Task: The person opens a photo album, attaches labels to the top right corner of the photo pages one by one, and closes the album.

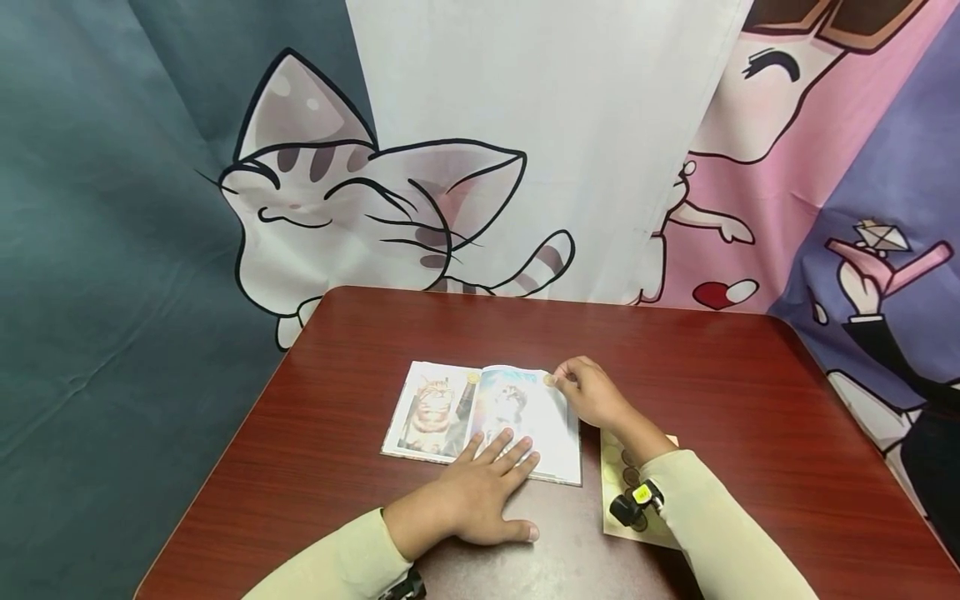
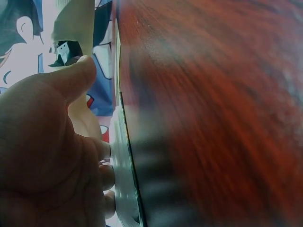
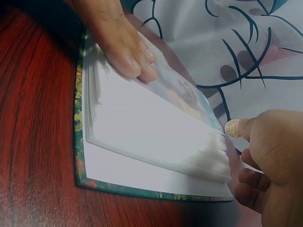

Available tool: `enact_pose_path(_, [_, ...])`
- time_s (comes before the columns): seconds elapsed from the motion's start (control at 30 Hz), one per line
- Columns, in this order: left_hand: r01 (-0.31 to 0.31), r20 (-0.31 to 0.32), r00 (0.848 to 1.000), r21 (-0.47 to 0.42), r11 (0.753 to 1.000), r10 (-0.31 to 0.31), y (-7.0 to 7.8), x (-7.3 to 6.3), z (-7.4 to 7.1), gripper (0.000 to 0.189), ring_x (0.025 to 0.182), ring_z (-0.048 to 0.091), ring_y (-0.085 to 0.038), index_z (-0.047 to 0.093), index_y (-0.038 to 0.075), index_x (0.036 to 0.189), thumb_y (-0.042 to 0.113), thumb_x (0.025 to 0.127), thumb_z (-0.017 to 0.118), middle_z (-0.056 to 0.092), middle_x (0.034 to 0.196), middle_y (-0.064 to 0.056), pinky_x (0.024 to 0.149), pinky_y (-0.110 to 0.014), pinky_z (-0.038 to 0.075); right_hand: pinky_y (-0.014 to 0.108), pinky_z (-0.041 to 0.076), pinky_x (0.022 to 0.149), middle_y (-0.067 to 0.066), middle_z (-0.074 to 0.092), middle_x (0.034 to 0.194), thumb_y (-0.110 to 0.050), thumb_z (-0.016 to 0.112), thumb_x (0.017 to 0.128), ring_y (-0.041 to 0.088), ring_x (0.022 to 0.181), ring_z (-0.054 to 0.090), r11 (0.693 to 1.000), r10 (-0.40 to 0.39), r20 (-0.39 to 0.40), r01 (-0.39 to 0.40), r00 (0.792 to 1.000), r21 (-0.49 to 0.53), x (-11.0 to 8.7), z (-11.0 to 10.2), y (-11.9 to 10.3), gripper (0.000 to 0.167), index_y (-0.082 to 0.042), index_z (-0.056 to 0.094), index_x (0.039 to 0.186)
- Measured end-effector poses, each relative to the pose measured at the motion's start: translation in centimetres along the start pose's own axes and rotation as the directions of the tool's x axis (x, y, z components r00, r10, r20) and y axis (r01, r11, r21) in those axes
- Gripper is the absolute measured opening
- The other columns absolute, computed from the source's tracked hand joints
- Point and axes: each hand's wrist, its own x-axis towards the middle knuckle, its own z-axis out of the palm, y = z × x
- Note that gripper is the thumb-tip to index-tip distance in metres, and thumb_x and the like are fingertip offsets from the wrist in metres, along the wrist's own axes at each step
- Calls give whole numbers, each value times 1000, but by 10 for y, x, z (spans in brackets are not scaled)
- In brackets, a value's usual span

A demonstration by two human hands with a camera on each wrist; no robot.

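An open hardcover picture book (image 1: 553,442) with cat pictures lies on the table, its patterned green cover edge showing in the right wrist view. My left hand (image 1: 483,497) rests spread across its lower edge, fingertips on the pages and thumb out to the right. At the right page's upper outer corner, my right hand (image 1: 596,398) pinches a round gold sticker (image 3: 233,128) between thumb and index finger. A similar round gold spot (image 1: 473,378) sits near the top of the left page. Under my right forearm is a pale yellow sheet (image 1: 612,500) with several round shapes, partly hidden.
The dark red wooden table (image 1: 315,467) extends around the book, its far edge near a cartoon-printed curtain (image 1: 585,125). A small dark camera (image 1: 626,508) on my right wrist overlaps the yellow sheet in the head view.
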Motion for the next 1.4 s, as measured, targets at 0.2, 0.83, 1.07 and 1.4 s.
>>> enact_pose_path(0.2, [-3,-7,1000,6,1000,3,0,-1,0,97,156,0,-21,17,27,166,83,90,40,8,171,5,124,-54,6,48,45,91,11,62,109,-15,63,101,30,104,56,1000,0,5,0,1000,16,4,4,-1,9,-10,66,94])
enact_pose_path(0.83, [-6,-19,1000,11,1000,6,-1,0,1,96,156,1,-21,17,27,165,83,91,39,8,171,5,124,-53,6,52,40,100,12,65,107,-15,63,100,33,114,54,1000,-16,-12,16,1000,7,21,19,-7,12,-10,67,90])
enact_pose_path(1.07, [-2,-16,1000,12,1000,2,-1,0,1,96,156,0,-21,17,27,166,82,91,41,7,171,6,124,-53,5,51,39,102,13,65,108,-14,64,100,36,115,54,1000,-7,-4,7,1000,18,23,21,-12,11,-9,67,90])
enact_pose_path(1.4, [-1,-15,1000,8,1000,1,0,-2,-1,96,156,1,-21,18,27,165,82,91,42,9,171,5,124,-53,7,50,39,104,13,65,107,-17,63,99,37,115,53,1000,28,-3,-28,1000,-8,26,25,-12,13,-8,69,91])
